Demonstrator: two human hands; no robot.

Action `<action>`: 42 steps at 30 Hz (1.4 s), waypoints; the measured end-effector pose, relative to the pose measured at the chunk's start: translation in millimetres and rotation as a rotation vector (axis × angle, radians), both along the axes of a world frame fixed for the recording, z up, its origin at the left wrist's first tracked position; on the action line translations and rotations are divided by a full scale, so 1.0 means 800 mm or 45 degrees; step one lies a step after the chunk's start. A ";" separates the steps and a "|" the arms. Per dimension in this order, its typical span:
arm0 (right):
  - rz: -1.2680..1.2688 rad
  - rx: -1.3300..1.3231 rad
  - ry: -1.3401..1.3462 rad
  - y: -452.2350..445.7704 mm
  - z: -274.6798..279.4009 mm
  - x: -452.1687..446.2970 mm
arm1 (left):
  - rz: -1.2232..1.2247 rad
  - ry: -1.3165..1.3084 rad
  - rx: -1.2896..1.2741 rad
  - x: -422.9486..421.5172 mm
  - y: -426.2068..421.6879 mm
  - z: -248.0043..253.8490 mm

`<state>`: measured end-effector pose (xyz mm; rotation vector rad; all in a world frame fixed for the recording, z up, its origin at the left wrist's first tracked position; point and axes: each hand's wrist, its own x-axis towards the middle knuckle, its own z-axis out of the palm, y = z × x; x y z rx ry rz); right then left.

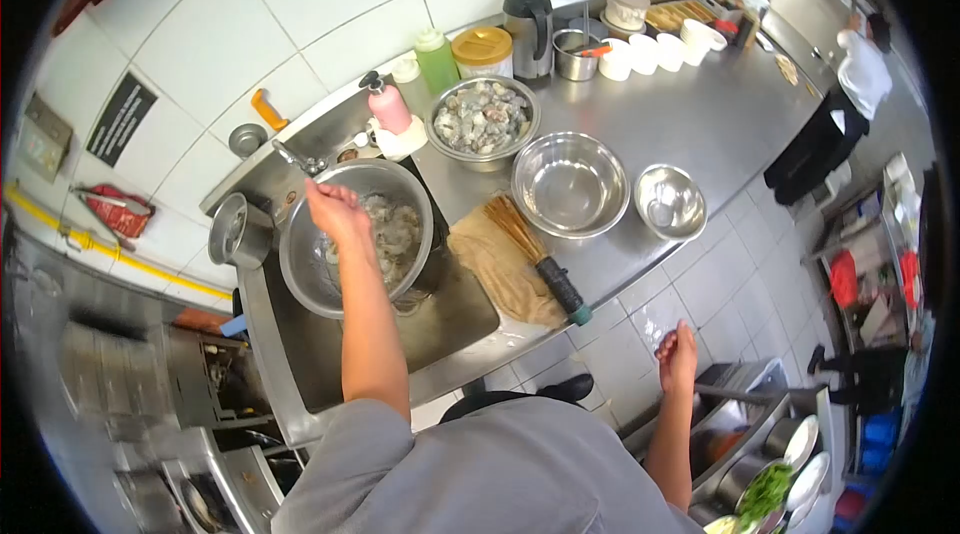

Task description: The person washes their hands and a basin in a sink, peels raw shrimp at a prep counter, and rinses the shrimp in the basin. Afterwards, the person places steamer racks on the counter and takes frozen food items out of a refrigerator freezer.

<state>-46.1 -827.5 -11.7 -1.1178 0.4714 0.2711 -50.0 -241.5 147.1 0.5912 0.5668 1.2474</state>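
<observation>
My left hand (340,212) is above a large metal bowl (298,259) in the sink, just below the tap (300,158). Its fingers are curled and I see nothing held in them; whether they touch the tap I cannot tell. Grey peeled-looking shrimp (396,229) lie in that bowl, partly hidden by my forearm. Away from the counter, over the floor, my right hand (678,359) is loosely closed, with nothing visible in it. A second metal bowl (532,124), heaped with shrimp, stands on the counter behind the sink.
Two metal bowls (570,184) (671,202) stand to the right, near a bundled stick brush (545,264) on a tan cloth (495,269). A small pot (240,232) is left of the sink. Pink soap bottle (390,109) behind; another person (850,94) stands far right.
</observation>
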 end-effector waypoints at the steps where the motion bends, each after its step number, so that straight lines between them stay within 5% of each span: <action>1: 0.029 0.007 -0.010 -0.021 -0.005 0.009 | 0.013 0.124 0.046 0.006 -0.008 -0.007; 4: -0.143 0.004 0.107 -0.092 -0.034 0.029 | 0.232 0.280 -0.043 0.002 0.023 -0.068; 8: -0.213 -0.049 0.169 -0.163 -0.073 0.022 | 0.141 0.504 0.148 -0.009 0.042 -0.103; 12: -0.288 -0.114 0.209 -0.226 -0.134 -0.021 | -0.146 1.515 0.548 -0.003 0.175 -0.171; 17: -0.264 -0.359 0.322 -0.278 -0.153 -0.071 | 0.112 2.126 1.132 0.015 0.279 -0.178; 22: -0.094 -0.758 0.471 -0.295 -0.129 -0.094 | 0.154 2.244 1.625 0.029 0.345 -0.184; 36: -0.156 -0.497 0.434 -0.309 -0.159 -0.002 | 0.268 1.936 1.510 0.025 0.342 -0.195; 38: -0.203 -0.545 0.412 -0.320 -0.158 0.027 | 0.301 1.979 1.126 0.037 0.274 -0.152; 42: -0.197 -0.528 0.404 -0.378 -0.166 0.093 | 0.425 1.864 0.867 0.099 0.066 -0.048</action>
